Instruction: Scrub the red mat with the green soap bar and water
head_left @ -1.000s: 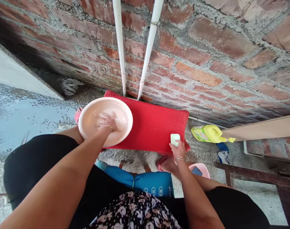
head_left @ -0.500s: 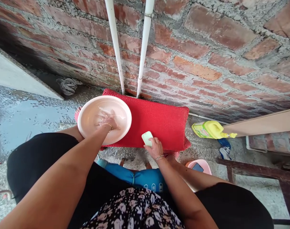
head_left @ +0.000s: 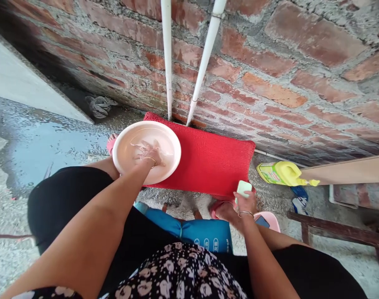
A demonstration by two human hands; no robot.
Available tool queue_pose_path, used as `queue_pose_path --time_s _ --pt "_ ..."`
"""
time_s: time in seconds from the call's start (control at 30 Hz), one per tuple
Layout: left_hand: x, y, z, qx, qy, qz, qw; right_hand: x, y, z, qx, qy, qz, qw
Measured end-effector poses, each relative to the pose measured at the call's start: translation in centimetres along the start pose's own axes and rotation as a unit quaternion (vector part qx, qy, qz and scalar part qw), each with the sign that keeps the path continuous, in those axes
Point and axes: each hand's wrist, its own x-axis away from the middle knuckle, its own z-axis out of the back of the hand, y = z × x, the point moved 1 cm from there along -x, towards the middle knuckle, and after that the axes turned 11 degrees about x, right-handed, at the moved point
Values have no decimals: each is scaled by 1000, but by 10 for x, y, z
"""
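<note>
My left hand [head_left: 150, 154] lies in the water of a white-pink basin [head_left: 178, 151], palm down with its fingers spread. It wears a thin bracelet and holds nothing that I can see. The basin rests on the left end of a red, textured cloth [head_left: 211, 160] spread over a low, long support. At the cloth's near right corner, my right hand [head_left: 248, 202] grips a pale green, rounded rectangular block [head_left: 244, 187]. The block's underside is hidden, so its kind is unclear.
A yellow detergent bottle [head_left: 281, 172] lies to the right. Near my right leg is a small pink tub [head_left: 273, 220] holding a phone [head_left: 262, 221]. Two white pipes [head_left: 205, 62] run up the brick wall [head_left: 279, 54]. A coiled rope [head_left: 99, 106] lies at left beside wet ground.
My right hand has carried the green block rightward, from the cloth's near edge to its right corner. My left hand stays in the basin. The view has shifted slightly.
</note>
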Motion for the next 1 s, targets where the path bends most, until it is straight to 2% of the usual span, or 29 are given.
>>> queue_pose_path --time_s 0.07,0.13,0.2,0.27,0.33,0.4,0.5,0.6,0.73,0.83,0.9,0.93,1.0 --pt "0 0 0 6 0 4 1000 27 -44 -11 -10 -47 101 994" --pt "-1 0 0 10 1 8 1000 64 -94 -24 5 -122 213 969" --pt "-2 -1 -1 16 2 12 1000 103 -142 -35 38 -183 330 925" --pt "-3 -2 -2 22 1 14 1000 137 -180 -43 76 -205 437 873" --pt "-3 -2 -2 26 4 14 1000 157 -205 -47 111 -206 501 833" --pt "-2 -3 -2 29 6 7 1000 162 -216 -48 138 -206 523 815" --pt "-2 -2 -1 34 5 2 999 145 -204 -43 163 -204 513 818" --pt "-1 -1 -1 42 -5 8 999 108 -158 -30 181 -192 448 854" --pt "1 -2 0 45 -4 6 999 47 -63 -3 205 -176 271 924" --pt "2 -2 1 43 1 -5 999 11 -5 20 247 -176 114 946" --pt "1 -3 1 42 2 -8 999 -1 7 30 251 -175 57 950" --pt "1 -3 0 41 1 -7 999 -2 2 33 238 -169 55 955" --pt "-1 -3 0 37 1 -5 999 6 -25 31 186 -152 87 967"
